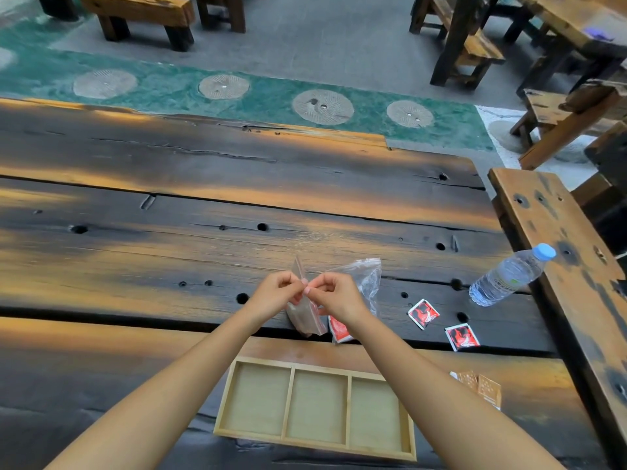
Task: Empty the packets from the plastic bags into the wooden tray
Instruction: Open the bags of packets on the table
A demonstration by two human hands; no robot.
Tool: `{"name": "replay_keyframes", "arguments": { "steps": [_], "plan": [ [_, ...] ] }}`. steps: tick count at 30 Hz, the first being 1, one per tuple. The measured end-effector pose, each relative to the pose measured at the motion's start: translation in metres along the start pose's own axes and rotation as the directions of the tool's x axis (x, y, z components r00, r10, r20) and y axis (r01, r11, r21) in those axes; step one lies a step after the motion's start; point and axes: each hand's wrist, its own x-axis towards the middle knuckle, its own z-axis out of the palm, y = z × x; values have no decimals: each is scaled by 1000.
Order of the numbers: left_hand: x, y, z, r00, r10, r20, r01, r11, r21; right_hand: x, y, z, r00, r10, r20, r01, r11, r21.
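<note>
My left hand (276, 295) and my right hand (334, 295) pinch the top edge of a small clear plastic bag (307, 317) holding brownish packets, held upright above the table. A second clear plastic bag (368, 278) lies behind my right hand, and a red packet (339, 330) shows below my right wrist. The wooden tray (288, 407), with three compartments, sits near me below my forearms with nothing in it. Two red-and-black packets (423, 313) (462, 337) lie loose on the table to the right. Orange-brown packets (481, 388) lie by my right forearm.
A clear water bottle (509, 276) with a blue cap lies on its side at the table's right edge. A wooden bench (556, 252) runs along the right. The dark plank table (169, 215) stretches away to the left and far side.
</note>
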Motion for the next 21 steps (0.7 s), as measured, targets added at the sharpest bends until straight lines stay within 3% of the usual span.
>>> {"name": "replay_keyframes", "arguments": {
  "steps": [10, 18, 21],
  "plan": [
    [-3, -2, -9, 999, 39, 29, -43, 990, 131, -4, 1, 7, 996, 90, 6, -90, 990, 108],
    [-9, 13, -8, 987, 102, -123, -52, 934, 354, -10, -5, 21, 980, 94, -178, -65, 984, 164],
    [-16, 19, -11, 978, 98, -183, -14, 911, 412, -7, -8, 10, 915, 202, -350, -106, 956, 275]
  ]
}}
